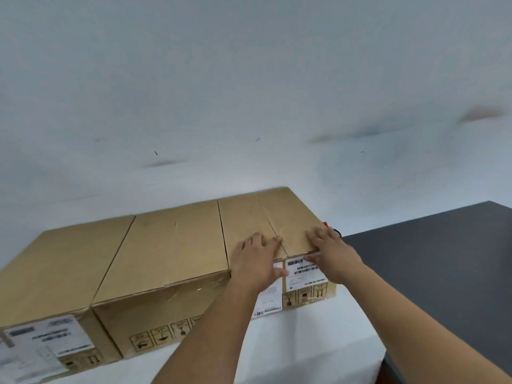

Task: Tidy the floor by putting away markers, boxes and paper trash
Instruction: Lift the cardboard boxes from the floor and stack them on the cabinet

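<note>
**Cardboard under both palms, the box pointing at the wall**

Cardboard fills the lower half of the view: three boxes in a row on a white surface [318,342]. The rightmost box [266,217] sits tight against the middle box [171,245], with the far-left box [63,259] beyond that.

The rightmost box's long axis runs away from the person, from its labelled near face toward the wall [249,92]. It therefore lies straight ahead of the hands, not off to one side.

Both hands are on its near end, one on each side of the lid's centre seam and about equally near.
- **Left hand:** the left hand [257,261] lies flat on the lid, on the side nearer the middle box. Its fingers are straight and spread, and the thumb hangs over the front edge.
- **Right hand:** the right hand [332,250] lies flat at the near right corner. Its fingers are straight across the lid, and the thumb drops beside the shipping label [302,273].
- **Grip:** neither hand curls round anything. They press on the box and do not grip it.

I judge that the box is being seated in line with the others. Any further shove would go along its long axis, toward the wall. Whether a gap remains at the far end I cannot tell.

Past the box's right side, a small red-tipped object [327,224] peeks out. It is too small to name and may be a marker. The right hand is the nearer one to it. A dark table [443,259] adjoins on the right.
</note>
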`<act>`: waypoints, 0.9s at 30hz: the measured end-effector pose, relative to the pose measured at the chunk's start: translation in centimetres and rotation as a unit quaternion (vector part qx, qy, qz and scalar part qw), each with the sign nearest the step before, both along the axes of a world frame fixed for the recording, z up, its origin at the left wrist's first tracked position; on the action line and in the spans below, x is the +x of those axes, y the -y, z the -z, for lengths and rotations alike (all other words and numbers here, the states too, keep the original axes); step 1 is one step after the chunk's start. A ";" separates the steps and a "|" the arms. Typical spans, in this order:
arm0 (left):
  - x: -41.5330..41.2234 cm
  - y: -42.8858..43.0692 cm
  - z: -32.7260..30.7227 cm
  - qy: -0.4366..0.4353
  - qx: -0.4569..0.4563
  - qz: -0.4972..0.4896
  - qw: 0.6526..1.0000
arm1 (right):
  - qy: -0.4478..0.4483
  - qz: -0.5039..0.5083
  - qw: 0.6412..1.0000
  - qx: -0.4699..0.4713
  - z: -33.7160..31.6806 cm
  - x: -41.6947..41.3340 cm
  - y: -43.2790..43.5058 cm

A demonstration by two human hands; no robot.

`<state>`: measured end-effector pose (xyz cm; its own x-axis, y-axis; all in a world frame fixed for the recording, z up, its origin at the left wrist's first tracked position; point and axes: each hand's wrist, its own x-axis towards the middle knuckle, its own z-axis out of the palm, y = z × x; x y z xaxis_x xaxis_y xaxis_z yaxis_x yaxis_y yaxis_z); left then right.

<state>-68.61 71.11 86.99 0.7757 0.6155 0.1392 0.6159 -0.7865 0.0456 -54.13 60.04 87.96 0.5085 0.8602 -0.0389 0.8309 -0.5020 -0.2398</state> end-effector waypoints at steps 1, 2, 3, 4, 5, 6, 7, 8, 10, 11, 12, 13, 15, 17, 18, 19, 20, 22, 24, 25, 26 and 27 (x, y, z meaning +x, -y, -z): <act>0.4 -0.7 0.0 0.002 -0.005 0.002 1.000 | -0.005 -0.007 1.000 -0.007 0.0 0.3 -0.8; 0.6 -1.2 0.1 0.002 -0.006 0.002 1.000 | -0.012 -0.015 1.000 -0.012 0.0 0.7 -1.4; 0.8 -1.5 0.2 -0.001 -0.005 0.003 1.000 | -0.013 -0.025 0.999 -0.016 0.1 1.1 -1.6; 0.9 -1.7 0.4 -0.006 -0.005 0.004 1.000 | -0.005 -0.034 0.999 -0.017 0.3 1.3 -1.6; 1.0 -1.8 0.5 -0.010 -0.002 0.003 1.000 | 0.007 -0.033 0.999 -0.008 0.7 1.3 -1.4; 1.0 -1.6 0.5 -0.013 0.000 -0.001 1.000 | 0.016 -0.023 1.000 0.008 1.1 1.1 -1.0; 1.1 -1.2 0.4 -0.011 0.002 -0.010 1.000 | 0.027 -0.010 0.999 0.028 1.4 0.6 -0.8; 1.1 -0.6 0.4 -0.005 0.006 -0.021 1.000 | 0.043 -0.001 0.998 0.047 1.6 0.1 -0.3; 0.9 1.1 0.6 0.027 0.034 -0.035 0.998 | 0.082 0.002 0.993 0.084 2.3 -1.1 0.6; 0.6 2.5 1.0 0.056 0.051 -0.032 0.997 | 0.095 -0.002 0.990 0.103 2.9 -1.6 1.4; 0.2 4.0 1.7 0.092 0.065 -0.024 0.993 | 0.103 -0.011 0.987 0.126 3.5 -2.1 2.4; -0.4 5.7 2.5 0.123 0.070 -0.012 0.990 | 0.107 -0.022 0.982 0.156 4.3 -2.5 3.7; -1.8 8.8 4.6 0.171 0.072 0.023 0.982 | 0.098 -0.031 0.970 0.220 6.2 -3.3 6.7; -3.2 12.1 8.1 0.207 0.070 0.048 0.975 | 0.058 -0.020 0.973 0.225 9.0 -3.8 10.7; -3.9 13.9 9.9 0.202 0.054 0.051 0.976 | 0.026 -0.023 0.980 0.198 10.7 -4.1 12.9; -4.6 15.7 11.6 0.185 0.014 0.048 0.982 | -0.015 -0.029 0.987 0.158 12.4 -4.5 15.1; -5.2 17.3 13.1 0.163 -0.034 0.034 0.985 | -0.058 -0.035 0.991 0.115 14.3 -4.7 17.1; -6.2 21.1 16.7 0.099 -0.134 -0.023 0.986 | -0.131 -0.051 0.990 0.024 18.6 -5.2 21.8; -7.3 25.1 21.3 0.019 -0.208 -0.082 0.974 | -0.173 -0.056 0.982 -0.047 23.5 -5.8 26.7; -8.0 27.0 23.5 -0.018 -0.247 -0.105 0.963 | -0.189 -0.051 0.978 -0.072 25.7 -5.9 28.9; -8.8 29.2 26.2 -0.057 -0.291 -0.122 0.947 | -0.199 -0.042 0.974 -0.104 28.1 -6.0 31.4; -9.4 31.2 28.9 -0.097 -0.336 -0.138 0.927 | -0.205 -0.030 0.968 -0.139 30.4 -5.9 33.6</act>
